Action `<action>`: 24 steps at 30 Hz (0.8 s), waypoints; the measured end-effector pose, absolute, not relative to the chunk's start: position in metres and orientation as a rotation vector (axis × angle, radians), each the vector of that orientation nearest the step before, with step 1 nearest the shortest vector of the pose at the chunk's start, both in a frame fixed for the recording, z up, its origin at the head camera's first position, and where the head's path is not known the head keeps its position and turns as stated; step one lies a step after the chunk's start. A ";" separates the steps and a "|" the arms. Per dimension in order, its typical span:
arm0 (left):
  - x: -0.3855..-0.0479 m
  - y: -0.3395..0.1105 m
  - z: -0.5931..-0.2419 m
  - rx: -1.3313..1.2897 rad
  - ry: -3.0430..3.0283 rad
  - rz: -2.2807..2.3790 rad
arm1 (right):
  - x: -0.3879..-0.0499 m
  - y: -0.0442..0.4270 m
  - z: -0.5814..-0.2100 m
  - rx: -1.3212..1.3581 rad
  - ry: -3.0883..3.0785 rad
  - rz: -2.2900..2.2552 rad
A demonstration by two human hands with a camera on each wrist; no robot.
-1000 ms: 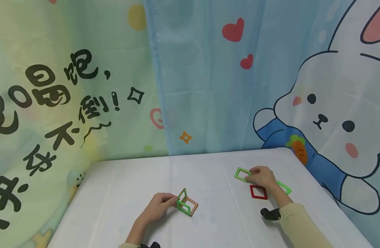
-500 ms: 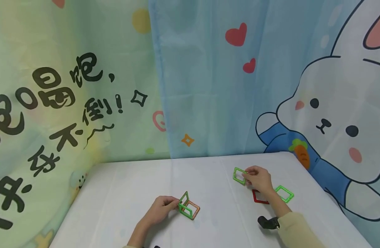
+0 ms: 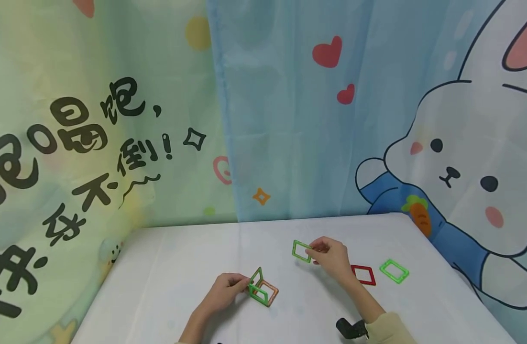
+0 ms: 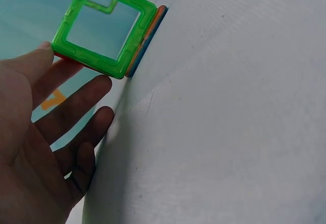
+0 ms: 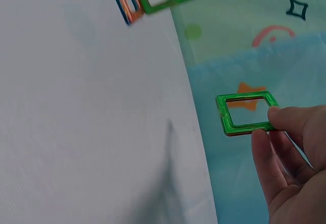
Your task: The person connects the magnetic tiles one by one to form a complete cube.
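Near the middle of the table the left hand [image 3: 223, 292] pinches a small joined structure of square frames: green frames [image 3: 258, 295] standing up and an orange one [image 3: 272, 289]. In the left wrist view the thumb and a finger hold the green frame [image 4: 97, 61] at its corner, beside an orange and blue edge [image 4: 147, 40]. The right hand [image 3: 332, 258] holds a single green frame [image 3: 294, 251] above the table, to the right of and behind the structure. Its thumb and fingers pinch one end of that frame [image 5: 224, 117] in the right wrist view.
A red frame [image 3: 374, 278] and another green frame [image 3: 381, 268] lie on the white table [image 3: 169, 258] at the right. A printed curtain [image 3: 280, 119] hangs behind the table. A black wrist device [image 3: 350, 329] is on the right arm.
The right hand has moved left with its green frame, away from the red and green frames, uncovering the red one. The left hand stays at the structure; the head view has shifted slightly.
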State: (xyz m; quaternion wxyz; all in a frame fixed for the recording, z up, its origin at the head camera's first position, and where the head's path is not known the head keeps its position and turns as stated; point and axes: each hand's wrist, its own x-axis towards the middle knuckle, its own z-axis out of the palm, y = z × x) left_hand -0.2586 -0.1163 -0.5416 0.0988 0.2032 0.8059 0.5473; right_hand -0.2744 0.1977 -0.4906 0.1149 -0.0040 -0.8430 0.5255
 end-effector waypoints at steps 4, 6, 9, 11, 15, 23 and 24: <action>-0.254 -0.112 -0.543 0.595 2.345 1.657 | -0.260 0.179 -0.493 -0.004 -2.461 1.545; -0.254 -0.112 -0.542 0.594 2.350 1.665 | -0.256 0.170 -0.493 0.001 -2.458 1.534; -0.254 -0.113 -0.542 0.577 2.375 1.669 | -0.254 0.159 -0.492 0.037 -2.444 1.544; -0.255 -0.115 -0.541 0.564 2.391 1.665 | -0.254 0.151 -0.491 0.065 -2.438 1.566; -0.256 -0.117 -0.543 0.571 2.390 1.668 | -0.250 0.142 -0.492 0.122 -2.424 1.589; -0.255 -0.112 -0.544 0.551 2.392 1.671 | -0.239 0.138 -0.496 0.202 -2.469 1.542; -0.255 -0.112 -0.544 0.551 2.390 1.674 | -0.239 0.138 -0.496 0.207 -2.476 1.535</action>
